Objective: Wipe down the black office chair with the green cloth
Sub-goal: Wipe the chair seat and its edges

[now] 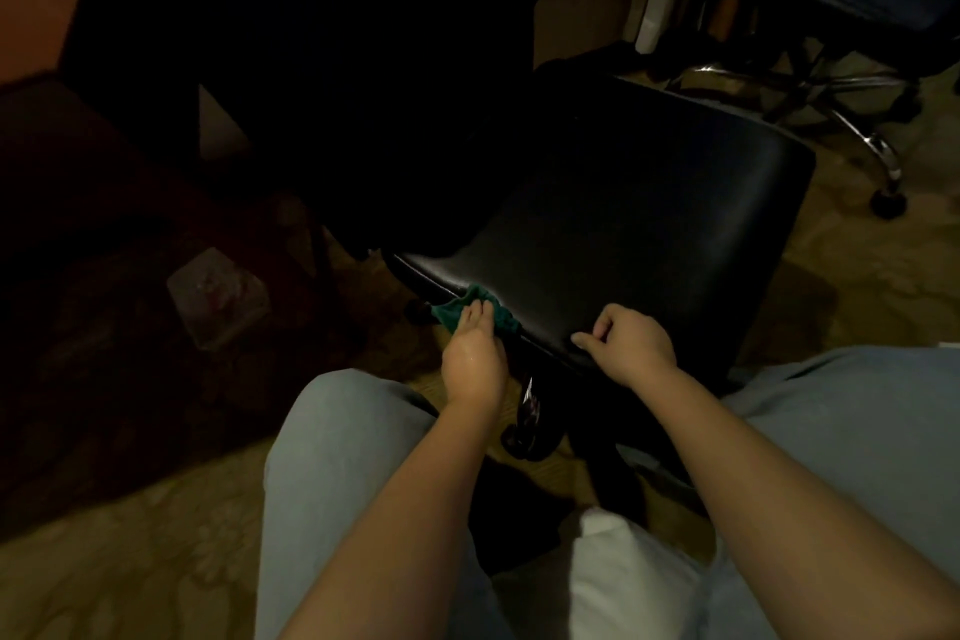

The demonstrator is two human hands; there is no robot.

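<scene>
The black office chair (pixel 623 203) stands in front of me, its shiny seat tilted toward my knees. A bunched green cloth (pixel 491 312) lies over the seat's near left edge. My left hand (pixel 474 359) presses on the cloth, fingers laid over it, and part of the cloth is hidden beneath the hand. My right hand (pixel 626 346) grips the seat's near edge to the right of the cloth, fingers curled over the rim. The chair's backrest is lost in darkness at the upper left.
A second office chair (pixel 852 10) with a chrome wheeled base (pixel 883 161) stands at the upper right. A clear plastic box (pixel 218 294) sits on the dark floor to the left. My knees in light trousers (pixel 337 457) flank the chair's base.
</scene>
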